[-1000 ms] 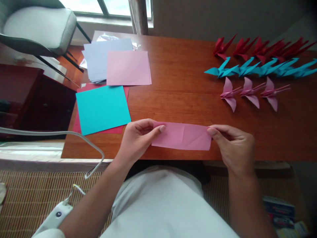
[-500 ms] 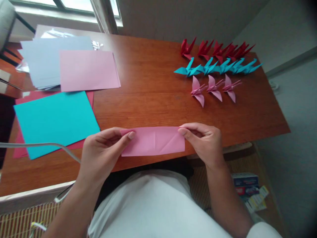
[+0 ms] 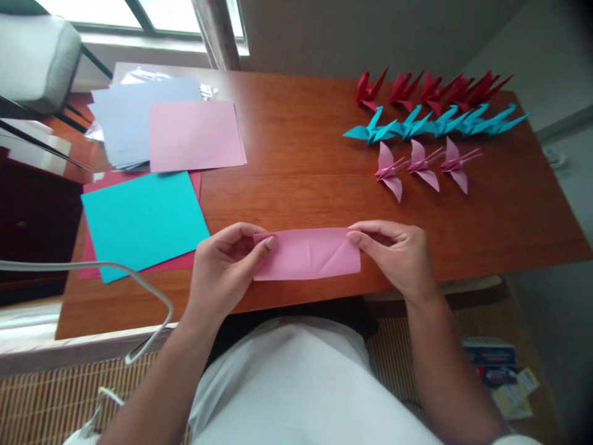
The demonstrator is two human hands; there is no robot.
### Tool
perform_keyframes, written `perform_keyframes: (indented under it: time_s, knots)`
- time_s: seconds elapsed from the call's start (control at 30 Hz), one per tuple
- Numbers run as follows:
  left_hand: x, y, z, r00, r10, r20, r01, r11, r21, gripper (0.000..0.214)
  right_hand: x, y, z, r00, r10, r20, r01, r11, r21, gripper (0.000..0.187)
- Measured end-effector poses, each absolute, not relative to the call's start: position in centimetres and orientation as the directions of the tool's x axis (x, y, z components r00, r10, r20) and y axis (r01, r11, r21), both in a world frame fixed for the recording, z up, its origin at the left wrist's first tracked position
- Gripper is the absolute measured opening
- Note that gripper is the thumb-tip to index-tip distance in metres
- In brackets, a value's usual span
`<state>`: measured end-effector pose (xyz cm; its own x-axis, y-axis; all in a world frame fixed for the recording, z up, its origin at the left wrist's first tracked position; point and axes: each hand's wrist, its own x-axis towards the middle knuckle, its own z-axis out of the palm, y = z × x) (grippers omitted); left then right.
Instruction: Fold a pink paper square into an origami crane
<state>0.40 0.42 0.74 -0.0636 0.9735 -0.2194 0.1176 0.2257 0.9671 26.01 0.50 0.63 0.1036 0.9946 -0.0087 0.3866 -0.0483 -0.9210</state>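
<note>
A pink paper (image 3: 308, 254), folded in half into a long creased rectangle, lies near the front edge of the wooden table (image 3: 301, 167). My left hand (image 3: 225, 269) pinches its left end with thumb and fingers closed on it. My right hand (image 3: 396, 256) pinches the right end the same way. Behind, at the right, stand rows of folded paper cranes: red cranes (image 3: 426, 86), cyan cranes (image 3: 435, 122) and three pink cranes (image 3: 424, 164).
Flat sheets lie at the left: a cyan sheet (image 3: 141, 219) over a red sheet (image 3: 197, 180), a pink sheet (image 3: 194, 136) and pale lilac sheets (image 3: 130, 117). A chair (image 3: 37, 62) stands at the far left by the window. A grey cable (image 3: 115, 272) crosses the lower left. Boxes (image 3: 493, 364) lie on the floor.
The view has swung a little; both hands still pinch the ends of the folded pink paper, which stays at the table's front edge.
</note>
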Motion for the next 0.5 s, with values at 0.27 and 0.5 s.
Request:
perform_keyframes:
  time_s: [0.27,0.5]
  knots:
    - [-0.1,1.5,-0.1,0.058,0.996,-0.073,0.408,0.043,0.912,0.014,26.6,2.7,-1.0,-0.04,0.999,-0.011,0.433,0.007,-0.901,0.015]
    - [0.4,3.2,0.3,0.213,0.972,0.095,0.803,-0.229,0.55,0.009,26.9,3.8,-1.4,-0.173,0.977,0.126,0.641,0.208,-0.739,0.009]
